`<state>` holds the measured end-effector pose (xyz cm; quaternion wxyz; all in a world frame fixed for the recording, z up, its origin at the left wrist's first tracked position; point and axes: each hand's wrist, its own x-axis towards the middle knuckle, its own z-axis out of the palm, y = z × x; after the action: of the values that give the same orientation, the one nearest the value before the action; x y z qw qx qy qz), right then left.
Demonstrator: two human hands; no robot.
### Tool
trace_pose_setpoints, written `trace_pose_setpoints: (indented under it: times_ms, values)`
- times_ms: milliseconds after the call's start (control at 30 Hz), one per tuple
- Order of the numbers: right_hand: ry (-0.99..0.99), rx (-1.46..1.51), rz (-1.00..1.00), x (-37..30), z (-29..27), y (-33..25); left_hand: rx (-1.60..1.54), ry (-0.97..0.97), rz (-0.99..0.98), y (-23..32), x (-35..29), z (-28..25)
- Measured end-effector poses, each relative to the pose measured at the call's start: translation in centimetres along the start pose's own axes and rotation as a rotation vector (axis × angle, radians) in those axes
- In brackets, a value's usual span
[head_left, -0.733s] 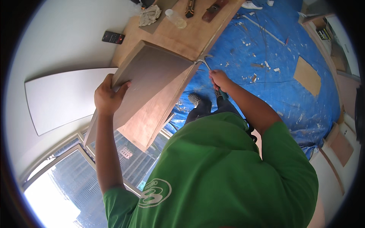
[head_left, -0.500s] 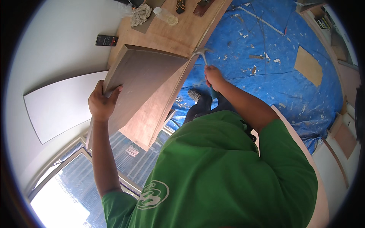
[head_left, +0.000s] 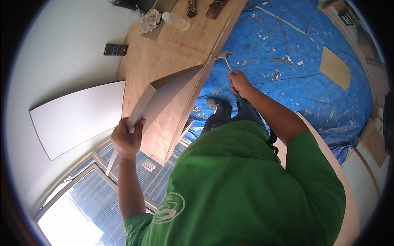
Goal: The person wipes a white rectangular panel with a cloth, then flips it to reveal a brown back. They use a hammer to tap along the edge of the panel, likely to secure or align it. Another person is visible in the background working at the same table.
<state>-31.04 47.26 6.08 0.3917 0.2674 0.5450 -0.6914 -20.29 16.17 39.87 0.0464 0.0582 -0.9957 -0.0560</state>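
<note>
My left hand [head_left: 127,138] is closed on the edge of a grey-brown panel [head_left: 158,94], thumb on one face and fingers on the other. The panel stands tilted on the plywood bench top [head_left: 164,53], with its far corner near the bench's right edge. My right hand [head_left: 241,83] grips a claw hammer [head_left: 225,55] by its handle. The hammer's metal head hangs beside the bench edge, close to that panel corner. Part of the handle is hidden by my hand.
At the bench's far end are a crumpled rag [head_left: 150,21], a clear bottle [head_left: 176,21] and a black-and-orange tool [head_left: 191,8]. A phone [head_left: 115,49] and a white sheet [head_left: 78,119] are at the left wall. Blue sheeting [head_left: 262,88] with scraps covers the floor.
My left hand has moved right and toward me, tipping the panel more upright so its edge shows more. The hammer and my right hand have shifted slightly right.
</note>
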Motion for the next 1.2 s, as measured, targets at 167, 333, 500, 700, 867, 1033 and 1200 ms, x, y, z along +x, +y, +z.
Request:
trace_pose_setpoints:
  times_ms: [167,333,500,700,867,1033,1200]
  values:
    - [-0.016,-0.002,0.016,-0.5,-1.7,1.3,0.007,0.003,0.025,1.1,-1.3,-0.4]
    - [0.025,-0.056,0.071,-1.4,-2.7,1.7,-0.040,0.021,0.060,2.4,-1.3,-0.5]
    - [0.029,-0.077,0.020,-1.9,-3.8,1.0,-0.015,-0.032,0.136,3.5,-1.1,0.2]
    - [0.026,-0.146,-0.056,-0.9,-4.5,-1.0,0.013,-0.051,0.135,3.7,-1.0,0.2]
    - [-0.028,-0.212,-0.028,0.4,-2.7,-1.9,0.017,-0.045,0.133,3.5,-0.8,0.4]
    - [-0.087,-0.250,0.056,1.5,-2.4,-1.7,0.008,-0.041,0.122,3.4,-0.9,0.4]
    - [-0.125,-0.290,0.012,2.5,-3.1,-1.6,0.022,-0.021,0.118,3.4,-0.8,0.4]
